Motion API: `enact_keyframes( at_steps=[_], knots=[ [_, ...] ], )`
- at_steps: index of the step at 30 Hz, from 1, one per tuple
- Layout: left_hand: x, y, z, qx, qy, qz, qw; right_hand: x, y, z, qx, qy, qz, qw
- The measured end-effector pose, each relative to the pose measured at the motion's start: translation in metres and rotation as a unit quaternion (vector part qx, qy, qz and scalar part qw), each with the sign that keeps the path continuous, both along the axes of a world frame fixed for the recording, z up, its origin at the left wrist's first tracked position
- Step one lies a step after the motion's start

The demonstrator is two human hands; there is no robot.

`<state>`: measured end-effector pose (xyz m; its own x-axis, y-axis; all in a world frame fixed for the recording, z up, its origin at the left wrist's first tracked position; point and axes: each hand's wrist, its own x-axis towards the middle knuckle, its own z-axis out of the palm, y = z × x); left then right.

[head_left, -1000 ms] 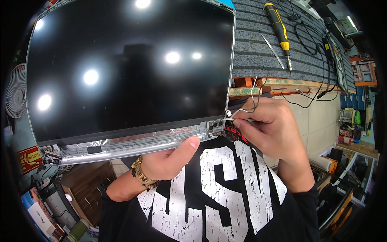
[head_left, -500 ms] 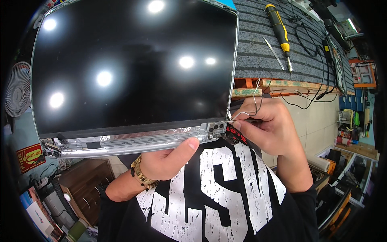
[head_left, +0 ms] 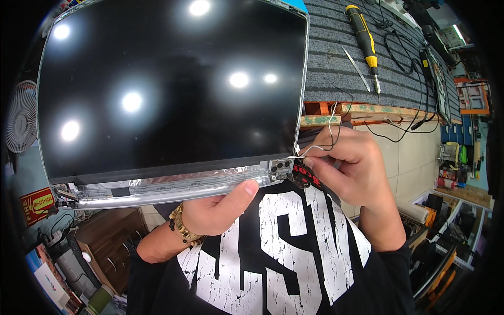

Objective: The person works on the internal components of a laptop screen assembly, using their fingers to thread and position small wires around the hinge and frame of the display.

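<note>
A laptop screen lid [head_left: 173, 89] with a dark, glossy panel fills the upper left, its bezel off. Along its lower edge runs a silvery strip with a grey metal hinge bar [head_left: 157, 197]. My left hand [head_left: 218, 210] grips that edge from below, thumb over the front and the other fingers hidden behind. At the lid's lower right corner, beside a hinge mount [head_left: 280, 167], my right hand [head_left: 346, 163] pinches thin wires [head_left: 313, 148], one white and one dark. Their ends at my fingertips are too small to make out.
On the ribbed grey mat [head_left: 331, 63] of the workbench lie a yellow-black screwdriver [head_left: 363, 37] and a thin pale strip [head_left: 356, 68]. Black cables [head_left: 401, 52] trail at the right. A fan [head_left: 22, 116] stands at the far left, a brown cabinet [head_left: 107, 239] below.
The lid has shifted slightly to the left. My right fingers stay at its corner with the wires, whose loop has moved a little.
</note>
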<state>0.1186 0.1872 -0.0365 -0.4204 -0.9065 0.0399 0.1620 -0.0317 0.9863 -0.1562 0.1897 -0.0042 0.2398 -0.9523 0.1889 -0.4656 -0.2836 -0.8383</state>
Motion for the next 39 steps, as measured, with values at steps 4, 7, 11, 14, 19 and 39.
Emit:
enact_keyframes(
  at_steps=[4, 7, 11, 14, 19, 39],
  knots=[
    [-0.001, 0.000, 0.001, 0.002, 0.003, -0.005, 1.000, 0.001, 0.001, 0.006, 0.024, -0.007, -0.010, 1.000],
    [-0.002, 0.000, 0.002, -0.006, 0.002, 0.005, 1.000, 0.000, 0.002, 0.010, 0.029, 0.033, -0.001, 0.999],
    [0.002, 0.001, 0.000, -0.002, -0.007, -0.012, 1.000, 0.000, 0.004, 0.010, 0.016, 0.060, -0.012, 0.998],
    [0.002, 0.001, 0.000, -0.004, -0.015, -0.013, 1.000, 0.005, 0.004, 0.015, 0.005, 0.075, -0.017, 0.997],
    [0.001, 0.004, 0.003, 0.019, -0.007, -0.021, 1.000, 0.008, 0.007, 0.017, 0.007, 0.110, -0.027, 0.994],
    [0.002, 0.004, 0.003, 0.007, -0.022, -0.031, 0.999, 0.017, 0.009, 0.010, -0.005, 0.068, -0.060, 0.996]
  ],
)
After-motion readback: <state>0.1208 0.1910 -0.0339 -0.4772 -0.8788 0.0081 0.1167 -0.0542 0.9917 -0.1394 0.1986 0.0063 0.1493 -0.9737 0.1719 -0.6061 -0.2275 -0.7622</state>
